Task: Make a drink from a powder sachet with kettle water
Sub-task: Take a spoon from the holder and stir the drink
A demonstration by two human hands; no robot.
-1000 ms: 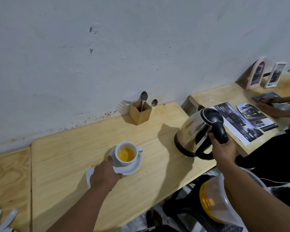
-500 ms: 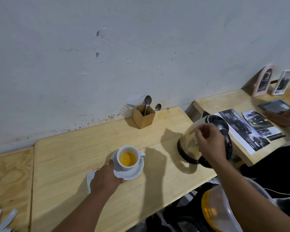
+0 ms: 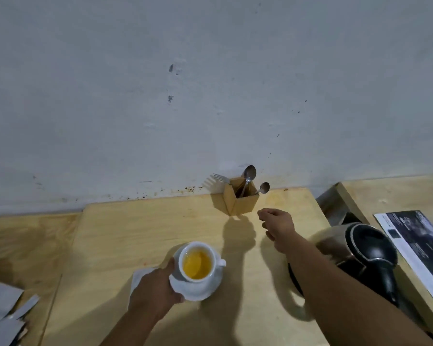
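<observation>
The white cup [image 3: 198, 264], holding orange liquid, sits on its saucer [image 3: 205, 288] at the table's [image 3: 135, 226] centre. The left hand [image 3: 155, 290] grips the saucer's 9 o'clock rim; cup and saucer look brittle, slick and easily spilled. The right hand [image 3: 278, 224], empty with fingers loosely curled, hangs toward the wooden holder [image 3: 240, 202] at 1 o'clock, where light, stiff spoons [image 3: 249, 176] look best pinched by the bowl end.

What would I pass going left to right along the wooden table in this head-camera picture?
Torn grey sachet pieces → left hand → white cup of yellow drink → wooden cutlery holder → right hand → kettle → printed leaflet.
</observation>
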